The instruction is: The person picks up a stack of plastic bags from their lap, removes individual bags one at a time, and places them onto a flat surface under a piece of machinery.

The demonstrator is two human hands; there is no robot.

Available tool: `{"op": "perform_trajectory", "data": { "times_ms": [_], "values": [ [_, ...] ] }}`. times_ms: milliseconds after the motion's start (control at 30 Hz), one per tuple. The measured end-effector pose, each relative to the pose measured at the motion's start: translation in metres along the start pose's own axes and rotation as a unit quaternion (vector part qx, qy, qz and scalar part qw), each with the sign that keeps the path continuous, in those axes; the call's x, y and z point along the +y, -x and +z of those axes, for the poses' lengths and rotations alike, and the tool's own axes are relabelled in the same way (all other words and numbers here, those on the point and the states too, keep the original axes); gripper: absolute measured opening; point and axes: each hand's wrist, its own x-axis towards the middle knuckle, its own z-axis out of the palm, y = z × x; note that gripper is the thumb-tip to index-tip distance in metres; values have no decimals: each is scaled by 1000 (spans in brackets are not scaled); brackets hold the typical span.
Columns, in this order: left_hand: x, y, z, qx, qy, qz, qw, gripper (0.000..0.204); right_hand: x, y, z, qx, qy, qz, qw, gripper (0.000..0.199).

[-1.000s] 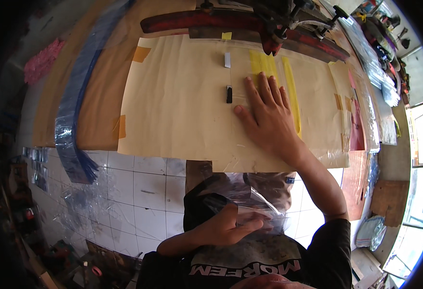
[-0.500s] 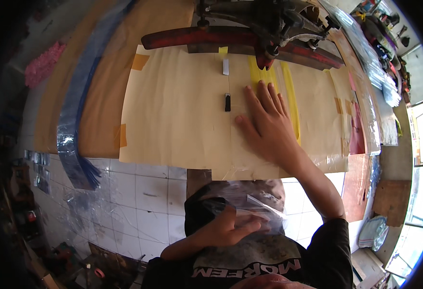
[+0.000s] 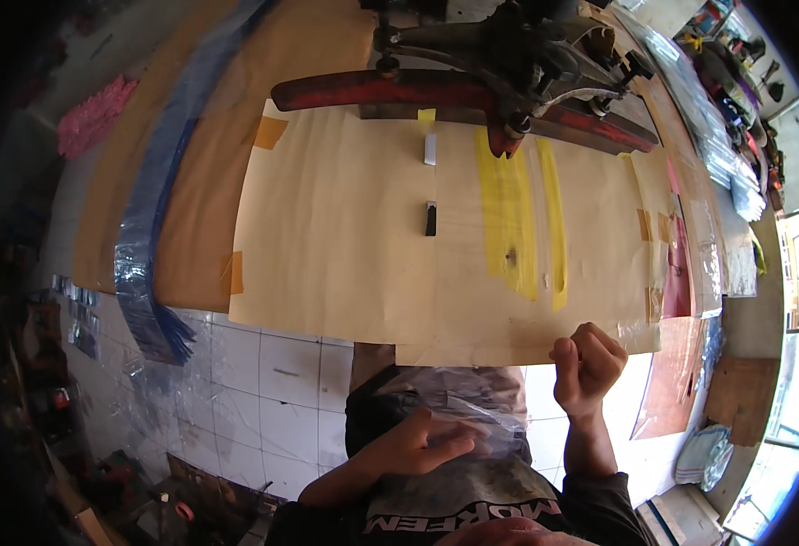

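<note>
My right hand (image 3: 591, 369) is curled into a fist at the front edge of the work surface, right of the middle. Anything inside its fingers is hidden. Down at my lap, my left hand (image 3: 425, 444) is partly closed, with its thumb pointing right, on crumpled clear plastic film (image 3: 459, 396). Beyond my hands lies a tan paper sheet (image 3: 327, 227) with yellow tape strips (image 3: 509, 218) to the right of its centre. A small black piece (image 3: 430, 219) and a small whitish piece (image 3: 429, 149) sit along its middle line.
A dark metal press-like frame with a red bar (image 3: 390, 89) spans the far side of the sheet. Long blue-edged plastic strips (image 3: 149, 255) hang over the left edge. Stacked clear plastic (image 3: 691, 100) lies at right. White floor tiles (image 3: 272, 382) show below.
My right hand has left the yellow tape, where it lay flat, and come back to the front edge, closing into a fist. My left hand stays at the plastic film.
</note>
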Motion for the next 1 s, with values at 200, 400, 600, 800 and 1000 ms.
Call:
{"op": "perform_trajectory", "data": {
  "times_ms": [200,400,600,800,1000],
  "values": [
    [8,-3,6,9,-27,-7,1000,23,2,1,-5,11,-18,16,1000,31],
    [3,-6,8,22,-47,32,998,25,-4,-11,-6,-33,-16,-13,999,21],
    [-6,-3,9,33,38,19,999,23,-14,-17,1,-64,-26,-45,997,21],
    [-16,3,9,38,79,13,996,19,-28,4,2,-67,-103,-52,991,19],
    [-7,2,11,79,90,40,992,21,-37,34,18,-19,-211,4,977,14]
  ]
}}
